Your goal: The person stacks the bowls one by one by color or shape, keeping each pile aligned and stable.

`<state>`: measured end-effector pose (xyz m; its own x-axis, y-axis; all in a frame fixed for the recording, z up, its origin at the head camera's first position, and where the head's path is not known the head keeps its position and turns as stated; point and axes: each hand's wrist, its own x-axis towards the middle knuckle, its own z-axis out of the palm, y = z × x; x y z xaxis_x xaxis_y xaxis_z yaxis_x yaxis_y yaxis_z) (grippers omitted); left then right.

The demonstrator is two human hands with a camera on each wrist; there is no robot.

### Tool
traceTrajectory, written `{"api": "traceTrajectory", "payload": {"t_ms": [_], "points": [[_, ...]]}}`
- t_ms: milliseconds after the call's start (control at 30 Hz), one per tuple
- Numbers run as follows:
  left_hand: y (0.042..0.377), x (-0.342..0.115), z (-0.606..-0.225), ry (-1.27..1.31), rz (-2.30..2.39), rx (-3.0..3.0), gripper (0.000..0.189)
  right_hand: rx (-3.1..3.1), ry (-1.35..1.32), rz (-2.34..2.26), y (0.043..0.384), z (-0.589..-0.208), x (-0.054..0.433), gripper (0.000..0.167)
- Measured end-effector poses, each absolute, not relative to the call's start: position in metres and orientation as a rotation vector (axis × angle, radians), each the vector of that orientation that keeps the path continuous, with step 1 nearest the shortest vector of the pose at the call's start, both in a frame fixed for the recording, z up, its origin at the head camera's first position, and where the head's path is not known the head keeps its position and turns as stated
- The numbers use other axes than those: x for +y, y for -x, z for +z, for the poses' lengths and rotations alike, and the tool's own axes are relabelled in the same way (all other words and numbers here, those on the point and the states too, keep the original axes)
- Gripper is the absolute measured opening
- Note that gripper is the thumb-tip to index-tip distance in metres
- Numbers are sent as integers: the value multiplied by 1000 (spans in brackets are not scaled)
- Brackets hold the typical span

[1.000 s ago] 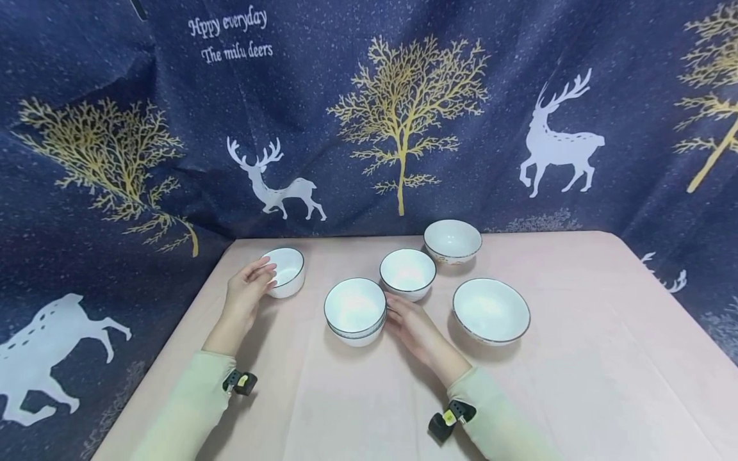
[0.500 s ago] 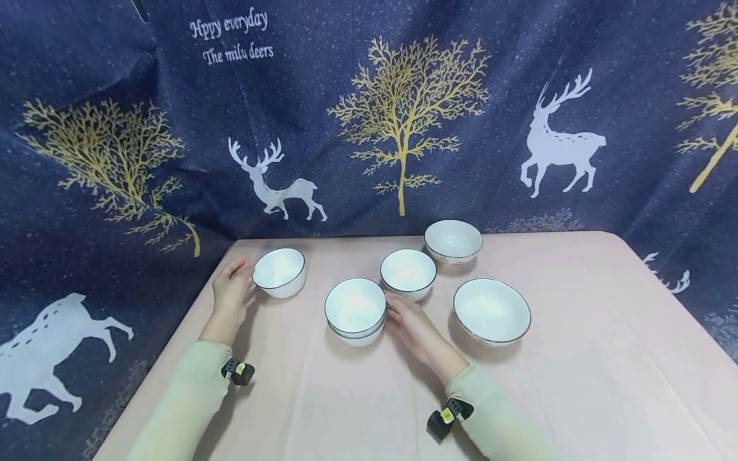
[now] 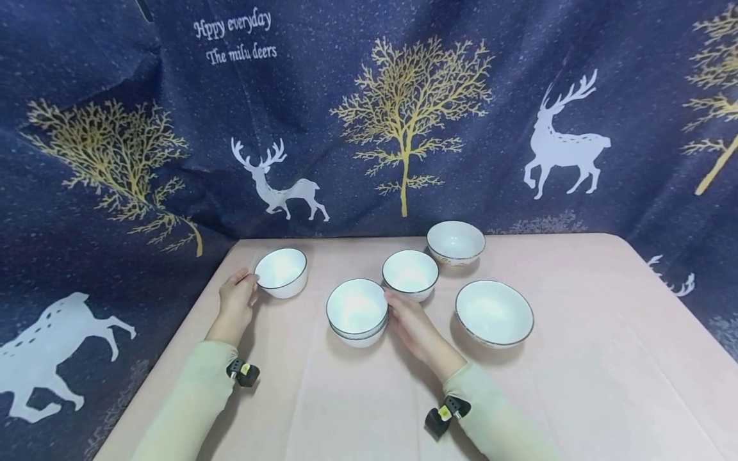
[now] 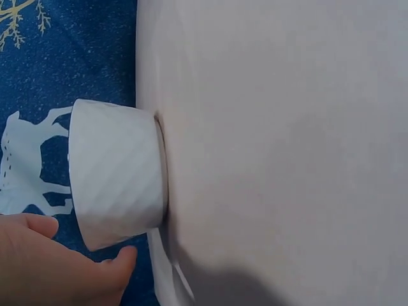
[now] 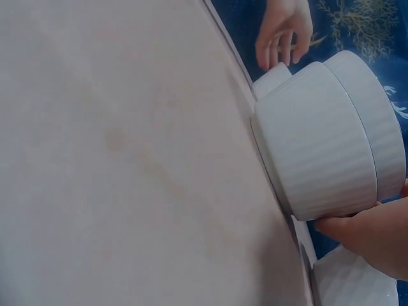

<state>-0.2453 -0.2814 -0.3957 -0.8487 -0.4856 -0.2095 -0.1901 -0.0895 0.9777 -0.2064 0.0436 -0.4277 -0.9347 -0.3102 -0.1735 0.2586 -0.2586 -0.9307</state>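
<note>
Toward the table's far left stands a white bowl with a dark rim. My left hand is at its left side, fingertips near the rim. In the left wrist view, thumb and fingers spread around the bowl's near edge. At the middle, two white bowls are stacked, the upper bowl nested in the lower bowl. My right hand touches the stack's right side. Its thumb lies along the lower wall, and a fingertip is at the upper rim; its other fingers are partly hidden.
Another white bowl stands just behind the stack. Two wider bowls are to the right, one bowl at the back and one bowl nearer. A pink cloth covers the table; a blue deer-patterned curtain hangs behind.
My left hand drew back left from over the far-left bowl, then came right again to its rim. My right hand has stayed at the stack; the bowls have not moved.
</note>
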Motion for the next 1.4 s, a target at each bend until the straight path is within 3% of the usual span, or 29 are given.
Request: {"api": "traceTrajectory", "payload": {"t_ms": [1400], "points": [[244, -272, -409, -882, -2376, -1743, 54, 1653, 92, -2220, 210, -432, 47, 57]]}}
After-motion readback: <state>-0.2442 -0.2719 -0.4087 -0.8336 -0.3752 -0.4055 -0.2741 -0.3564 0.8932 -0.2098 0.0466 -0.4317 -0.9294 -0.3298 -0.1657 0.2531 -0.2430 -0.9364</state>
